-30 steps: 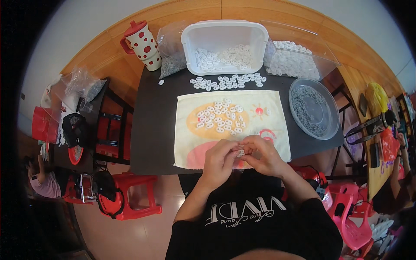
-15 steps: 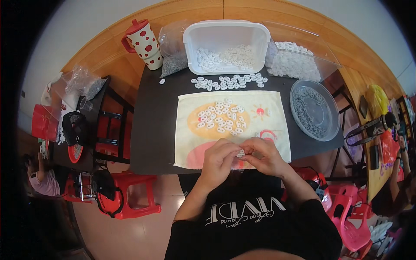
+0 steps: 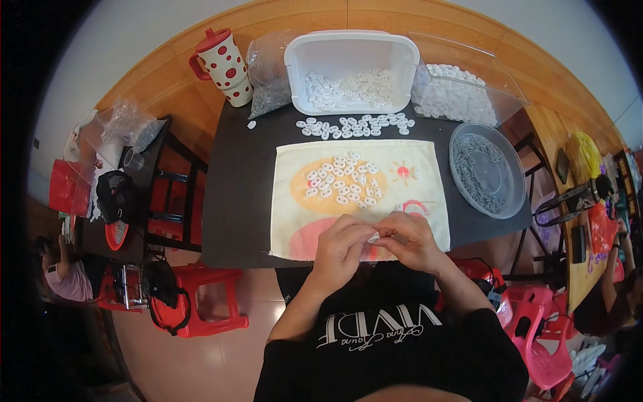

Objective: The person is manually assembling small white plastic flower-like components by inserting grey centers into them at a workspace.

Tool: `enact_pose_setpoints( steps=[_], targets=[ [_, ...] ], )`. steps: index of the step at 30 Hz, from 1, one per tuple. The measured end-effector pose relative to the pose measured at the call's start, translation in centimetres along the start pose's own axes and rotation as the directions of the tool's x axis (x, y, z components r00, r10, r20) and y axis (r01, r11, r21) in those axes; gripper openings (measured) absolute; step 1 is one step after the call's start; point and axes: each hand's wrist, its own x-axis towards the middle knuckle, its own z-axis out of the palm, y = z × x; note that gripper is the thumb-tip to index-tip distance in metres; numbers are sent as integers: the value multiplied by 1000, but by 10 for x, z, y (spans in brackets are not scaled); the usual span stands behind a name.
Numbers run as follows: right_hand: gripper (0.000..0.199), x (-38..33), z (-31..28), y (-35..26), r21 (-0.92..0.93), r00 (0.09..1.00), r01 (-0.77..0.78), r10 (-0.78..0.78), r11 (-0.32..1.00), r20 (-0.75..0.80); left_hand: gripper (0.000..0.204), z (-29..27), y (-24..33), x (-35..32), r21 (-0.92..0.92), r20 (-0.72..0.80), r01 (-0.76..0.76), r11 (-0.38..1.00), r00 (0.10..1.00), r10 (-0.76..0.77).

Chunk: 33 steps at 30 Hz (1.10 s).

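Close together over the near edge of a cream towel [image 3: 429, 177], both hands have their fingers closed on one small white oval plastic piece [image 3: 374, 237]. My left hand [image 3: 338, 249] pinches it from the left, and my right hand [image 3: 410, 242] grips it from the right with thumb and fingertips. Fingers cover most of the piece, so its holes hardly show. Beyond the hands, a loose group of similar white two-holed oval pieces [image 3: 339, 172] lies on the towel's orange print.
Behind the towel are more ovals [image 3: 366, 132] and a white tub [image 3: 351, 37] holding others. At right stand a clear box of white pieces [image 3: 452, 97] and a round container [image 3: 487, 167] of small grey metal parts. A spotted tumbler [image 3: 226, 70] and a bag of grey parts [image 3: 269, 97] stand back left.
The white piece has turned between my fingertips: its holed face showed before, and now less of it is seen. Both hands stay in nearly the same place.
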Motion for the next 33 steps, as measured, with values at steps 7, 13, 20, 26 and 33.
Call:
enact_pose_setpoints(
  steps=[7, 13, 20, 26, 33],
  targets=[
    [29, -3, 3, -1, 58, 996, -60, 63, 997, -55, 21, 1, 0, 0, -46, -8, 30, 998, 1000, -30],
    [29, -6, 4, 1, 64, 992, -49, 56, 997, -111, 27, -4, 3, 2, -93, 60, 95, 991, 994, -90],
    [30, -4, 5, 1, -53, 992, 23, -30, 998, -123, 36, -3, -3, -1, -72, 68, 67, 995, 996, -62],
    [23, -4, 8, 6, -186, 983, 101, -127, 977, -134, 37, 1, -4, -3, -99, 32, 152, 983, 988, -149],
    [21, -4, 8, 3, -187, 984, 98, -123, 977, -130, 30, -3, -8, -3, -56, 34, 53, 997, 998, -51]
  ],
)
